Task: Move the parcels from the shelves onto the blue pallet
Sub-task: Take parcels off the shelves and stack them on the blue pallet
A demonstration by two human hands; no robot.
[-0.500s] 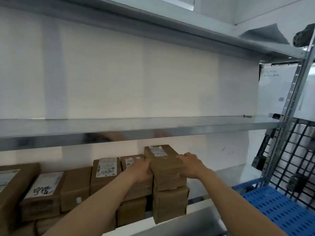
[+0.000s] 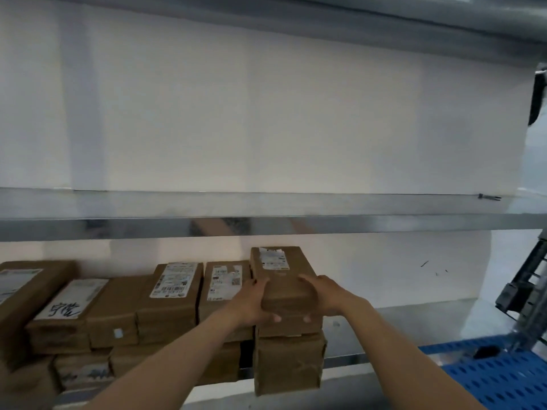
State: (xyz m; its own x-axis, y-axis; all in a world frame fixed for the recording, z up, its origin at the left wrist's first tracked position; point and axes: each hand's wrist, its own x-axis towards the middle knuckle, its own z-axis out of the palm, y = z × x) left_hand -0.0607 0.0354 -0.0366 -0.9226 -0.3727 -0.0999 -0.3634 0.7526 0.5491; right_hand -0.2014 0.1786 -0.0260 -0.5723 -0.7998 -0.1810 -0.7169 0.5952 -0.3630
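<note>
Here the left hand (image 2: 250,304) and right hand (image 2: 329,298) curl fingers (image 2: 258,285) round a brown, white-labelled parcel (image 2: 281,273)

White wall (image 2: 266,113) at rear, with dark scuffs (image 2: 424,263) low right. Grey metal frame (image 2: 521,294), blurred, far right.

Top parcel (image 2: 284,279): brown box w/ white label at far end, lies flat atop second parcel (image 2: 288,362) at rt end of lower shelf (image 2: 384,338); left hand (image 2: 251,303) & right hand (image 2: 325,297) grip its near end. Other labelled parcels (image 2: 174,294) stacked at its 9 o'clock. Blue pallet (image 2: 497,377), perforated, at 4 o'clock.
</note>
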